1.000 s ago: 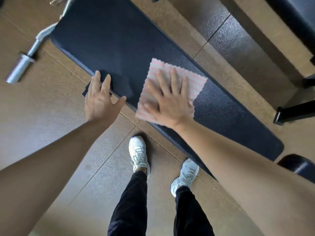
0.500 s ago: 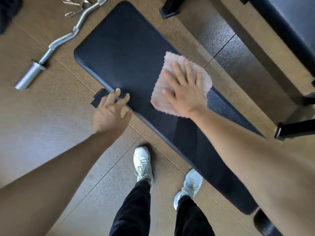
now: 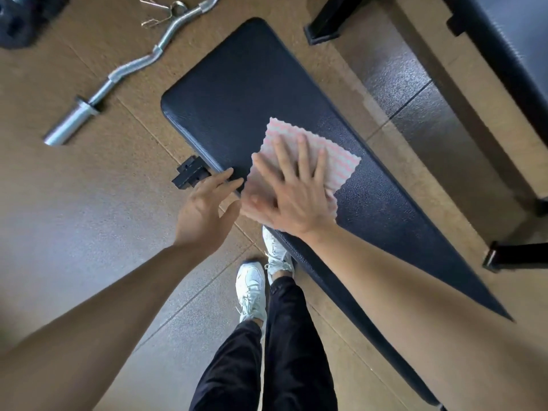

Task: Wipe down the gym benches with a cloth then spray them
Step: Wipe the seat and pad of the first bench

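A long flat gym bench (image 3: pixel 237 93) with a dark blue textured pad runs diagonally from upper left to lower right. A pink-and-white striped cloth (image 3: pixel 338 161) lies on the pad near its near edge. My right hand (image 3: pixel 293 191) presses flat on the cloth with fingers spread and straight. My left hand (image 3: pixel 204 206) hovers at the bench's near edge just left of the cloth, fingers loosely extended, holding nothing; I cannot tell whether its fingertips touch the pad. No spray bottle is in view.
A chrome curl bar (image 3: pixel 118 75) lies on the brown floor at upper left, with a spring collar (image 3: pixel 166 10) and a dark weight plate (image 3: pixel 20 19) nearby. A second bench (image 3: pixel 510 34) stands at the upper right. My legs and white shoes (image 3: pixel 252 289) stand beside the bench.
My right hand has slid the cloth back toward the bench's near edge. My left hand has come closer to the cloth. The view has shifted, so the bench end shows fully.
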